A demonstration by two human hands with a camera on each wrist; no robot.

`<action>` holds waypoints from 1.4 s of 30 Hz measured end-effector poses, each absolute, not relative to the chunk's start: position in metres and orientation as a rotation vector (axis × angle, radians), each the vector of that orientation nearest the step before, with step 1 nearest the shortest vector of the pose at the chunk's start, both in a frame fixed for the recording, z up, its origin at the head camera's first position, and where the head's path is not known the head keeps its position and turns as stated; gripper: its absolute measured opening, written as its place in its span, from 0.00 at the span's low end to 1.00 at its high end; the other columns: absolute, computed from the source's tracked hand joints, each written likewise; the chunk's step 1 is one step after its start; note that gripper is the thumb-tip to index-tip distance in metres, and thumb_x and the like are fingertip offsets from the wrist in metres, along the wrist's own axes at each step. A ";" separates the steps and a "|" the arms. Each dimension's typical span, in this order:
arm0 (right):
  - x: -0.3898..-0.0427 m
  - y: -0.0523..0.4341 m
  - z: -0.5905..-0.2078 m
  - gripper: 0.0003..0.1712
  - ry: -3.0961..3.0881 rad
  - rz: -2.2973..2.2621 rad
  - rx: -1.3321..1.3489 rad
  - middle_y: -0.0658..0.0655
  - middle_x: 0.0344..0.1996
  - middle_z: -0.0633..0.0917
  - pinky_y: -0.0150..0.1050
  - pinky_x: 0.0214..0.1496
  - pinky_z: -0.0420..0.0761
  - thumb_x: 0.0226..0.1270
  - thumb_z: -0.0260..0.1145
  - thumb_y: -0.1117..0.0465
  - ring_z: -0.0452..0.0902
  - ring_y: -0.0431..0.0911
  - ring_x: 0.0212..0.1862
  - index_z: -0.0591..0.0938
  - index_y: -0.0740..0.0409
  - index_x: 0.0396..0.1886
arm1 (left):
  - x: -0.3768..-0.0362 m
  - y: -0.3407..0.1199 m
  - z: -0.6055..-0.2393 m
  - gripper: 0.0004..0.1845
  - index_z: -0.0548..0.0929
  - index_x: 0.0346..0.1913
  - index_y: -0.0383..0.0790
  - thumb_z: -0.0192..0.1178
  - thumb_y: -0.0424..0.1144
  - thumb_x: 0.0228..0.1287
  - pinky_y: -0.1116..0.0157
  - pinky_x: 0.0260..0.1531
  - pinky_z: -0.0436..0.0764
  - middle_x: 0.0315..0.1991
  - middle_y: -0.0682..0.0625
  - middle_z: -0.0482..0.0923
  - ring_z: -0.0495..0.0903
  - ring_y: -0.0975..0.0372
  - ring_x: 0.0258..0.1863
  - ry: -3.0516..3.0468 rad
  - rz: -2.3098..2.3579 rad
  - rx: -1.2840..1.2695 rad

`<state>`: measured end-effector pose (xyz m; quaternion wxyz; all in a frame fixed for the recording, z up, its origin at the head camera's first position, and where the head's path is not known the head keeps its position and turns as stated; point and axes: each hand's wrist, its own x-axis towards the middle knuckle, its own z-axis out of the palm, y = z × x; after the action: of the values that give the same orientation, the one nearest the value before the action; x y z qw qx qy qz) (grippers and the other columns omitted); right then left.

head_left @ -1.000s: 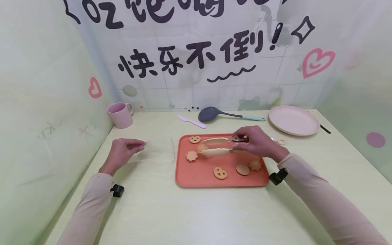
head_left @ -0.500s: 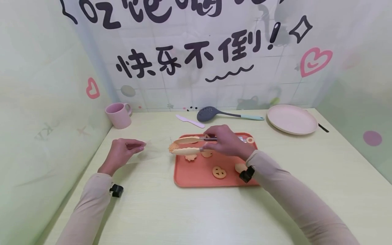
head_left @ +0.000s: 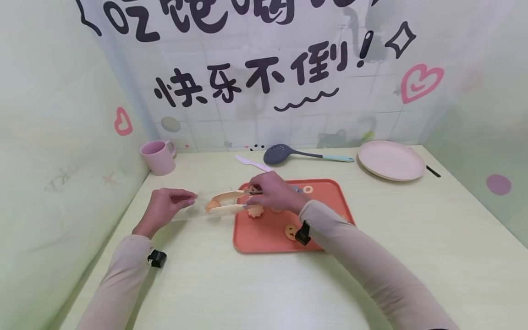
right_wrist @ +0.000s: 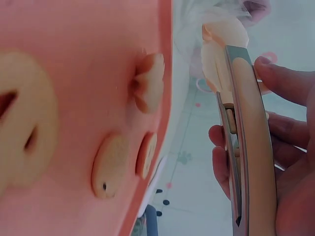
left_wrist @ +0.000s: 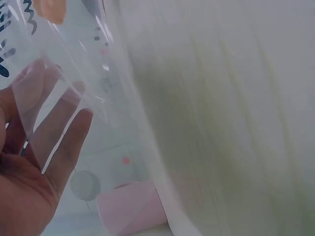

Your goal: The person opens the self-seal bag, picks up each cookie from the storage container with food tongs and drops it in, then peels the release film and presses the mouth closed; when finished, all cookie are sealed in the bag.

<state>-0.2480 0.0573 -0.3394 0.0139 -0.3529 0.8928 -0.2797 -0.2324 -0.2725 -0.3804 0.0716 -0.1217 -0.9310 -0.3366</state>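
Observation:
In the head view, my left hand (head_left: 165, 206) pinches a clear plastic bag (head_left: 197, 211) above the table, left of the tray. My right hand (head_left: 276, 190) grips a pair of tongs (head_left: 227, 210) with cream-coloured tips that point left. A swirled cookie (head_left: 212, 206) sits between the tips, at the bag; how deep it is inside is hard to tell. Seen from the left wrist, the bag (left_wrist: 74, 44) lies across the fingers, and the orange-brown cookie (left_wrist: 53, 10) shows at the top. From the right wrist, my thumb and fingers wrap the tongs (right_wrist: 253, 147).
An orange-red tray (head_left: 264, 244) carries several cookies, among them a flower-shaped cookie (head_left: 255, 211) and a pretzel-shaped cookie (head_left: 290, 232). Behind stand a pink mug (head_left: 158, 158), a lilac knife (head_left: 251, 163), a slotted spoon (head_left: 278, 155) and a pink plate (head_left: 391, 160).
My right hand has moved left from over the tray, carrying the swirled cookie in the tongs to the plastic bag. My left hand has stayed in place, pinching the bag.

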 end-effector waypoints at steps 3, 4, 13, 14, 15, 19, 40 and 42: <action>-0.249 0.045 -0.341 0.13 2.755 -0.867 -1.100 0.47 0.17 0.67 0.32 0.31 0.60 0.63 0.75 0.54 0.59 0.39 0.24 0.82 0.57 0.29 | -0.231 -0.272 -0.381 0.09 0.91 0.46 0.39 0.70 0.35 0.63 0.78 0.37 0.80 0.41 0.44 0.91 0.91 0.58 0.40 -2.798 -1.001 -0.378; -0.249 0.041 -0.342 0.14 2.752 -0.857 -1.106 0.48 0.17 0.66 0.32 0.31 0.59 0.63 0.74 0.54 0.58 0.40 0.24 0.82 0.59 0.29 | -0.231 -0.271 -0.381 0.09 0.91 0.46 0.39 0.70 0.35 0.63 0.78 0.36 0.80 0.41 0.44 0.91 0.91 0.58 0.40 -2.796 -0.998 -0.380; -0.252 0.016 -0.346 0.26 2.757 -0.812 -1.096 0.47 0.16 0.57 0.32 0.30 0.56 0.63 0.75 0.53 0.53 0.40 0.22 0.66 0.53 0.18 | -0.231 -0.271 -0.380 0.09 0.91 0.45 0.42 0.70 0.35 0.63 0.78 0.36 0.81 0.42 0.44 0.91 0.89 0.66 0.38 -2.788 -1.005 -0.382; -0.252 0.014 -0.346 0.27 2.755 -0.807 -1.094 0.46 0.16 0.56 0.32 0.29 0.56 0.63 0.75 0.53 0.54 0.40 0.21 0.66 0.52 0.18 | -0.231 -0.271 -0.380 0.09 0.91 0.45 0.42 0.69 0.34 0.63 0.78 0.36 0.81 0.42 0.44 0.91 0.89 0.67 0.38 -2.788 -1.011 -0.384; -0.252 0.013 -0.347 0.27 2.752 -0.802 -1.091 0.47 0.16 0.56 0.32 0.29 0.56 0.63 0.74 0.53 0.53 0.40 0.21 0.65 0.52 0.18 | -0.231 -0.271 -0.380 0.09 0.91 0.45 0.42 0.69 0.34 0.63 0.79 0.37 0.81 0.43 0.44 0.91 0.89 0.68 0.38 -2.788 -1.019 -0.385; -0.251 0.009 -0.347 0.28 2.745 -0.784 -1.078 0.47 0.15 0.55 0.32 0.28 0.55 0.64 0.74 0.53 0.53 0.40 0.19 0.64 0.52 0.17 | -0.231 -0.273 -0.381 0.09 0.91 0.45 0.42 0.69 0.34 0.63 0.79 0.37 0.81 0.43 0.44 0.91 0.89 0.69 0.38 -2.791 -1.030 -0.383; -0.233 0.060 -0.335 0.15 2.889 -0.792 -1.101 0.45 0.17 0.67 0.32 0.30 0.62 0.61 0.75 0.51 0.59 0.38 0.23 0.82 0.56 0.29 | -0.231 -0.281 -0.385 0.07 0.92 0.42 0.42 0.70 0.32 0.62 0.78 0.36 0.80 0.39 0.45 0.91 0.90 0.60 0.38 -2.786 -0.942 -0.398; -0.228 0.073 -0.331 0.13 2.904 -0.802 -1.056 0.45 0.19 0.73 0.32 0.31 0.65 0.61 0.76 0.50 0.63 0.38 0.24 0.84 0.53 0.31 | -0.230 -0.282 -0.384 0.07 0.92 0.42 0.42 0.70 0.33 0.62 0.78 0.36 0.80 0.39 0.45 0.91 0.91 0.57 0.39 -2.789 -0.928 -0.382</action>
<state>-0.2281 0.0734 -0.3314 -0.0254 -0.3307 0.9094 -0.2510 -0.2299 -0.2823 -0.3840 0.0884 -0.1284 -0.9372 -0.3120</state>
